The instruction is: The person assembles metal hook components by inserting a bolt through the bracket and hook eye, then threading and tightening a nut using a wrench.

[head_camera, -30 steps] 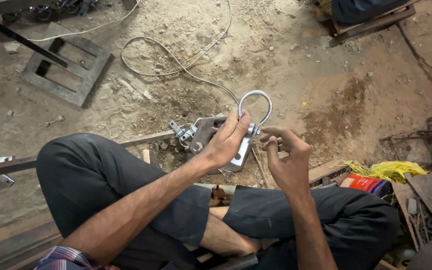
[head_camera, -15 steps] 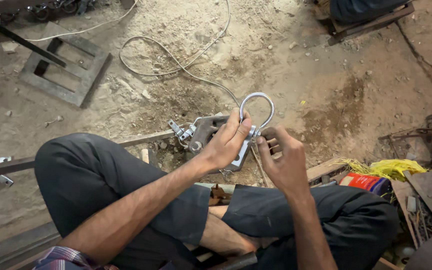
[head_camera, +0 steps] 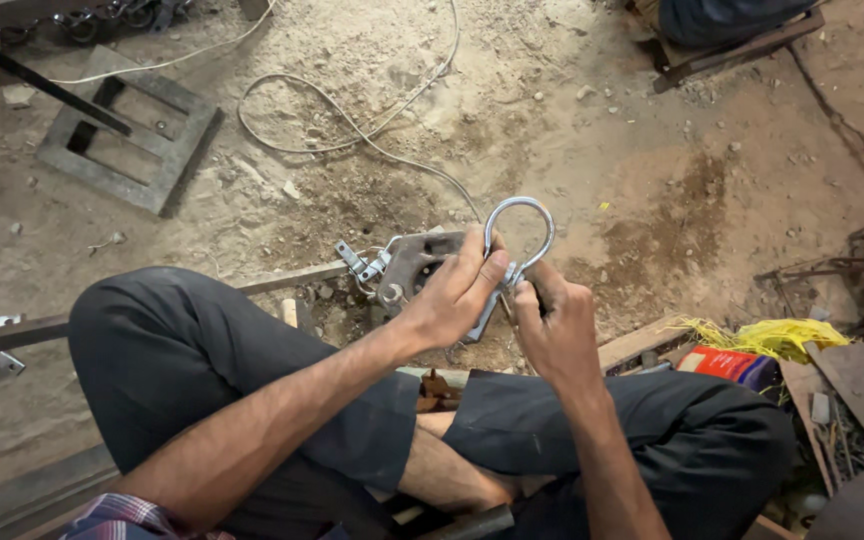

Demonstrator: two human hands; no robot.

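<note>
**Both hands on a metal clamp w/ ring bolt, over dirt floor**

Biggest first: sandy dirt floor (head_camera: 572, 130) fills most of the view. Person sits w/ knees bent, dark trousers (head_camera: 182, 350) across the lower frame. Grey square metal frame (head_camera: 127, 135) lies upper left, well apart from the hands. A pale cable (head_camera: 352, 125) loops over the dirt and runs down toward the work. A long flat metal bar (head_camera: 282, 280) runs left of the hands, low to the ground.

Center: metal clamp plate (head_camera: 414, 268), grey and worn, held just above the ground in front of the knees. Shiny ring bolt (head_camera: 520, 225) stands up from it, loop at top.

Left hand (head_camera: 452, 295) is wrapped over the plate, fingers closed on it, thumb and forefinger up against the ring's stem. Right hand (head_camera: 552, 330) sits just beside, fingers curled and pinching at the stem's base; exact part gripped is hidden.

Right side: yellow cord bundle (head_camera: 777, 335) and small red box (head_camera: 722, 362), near the right knee.
</note>
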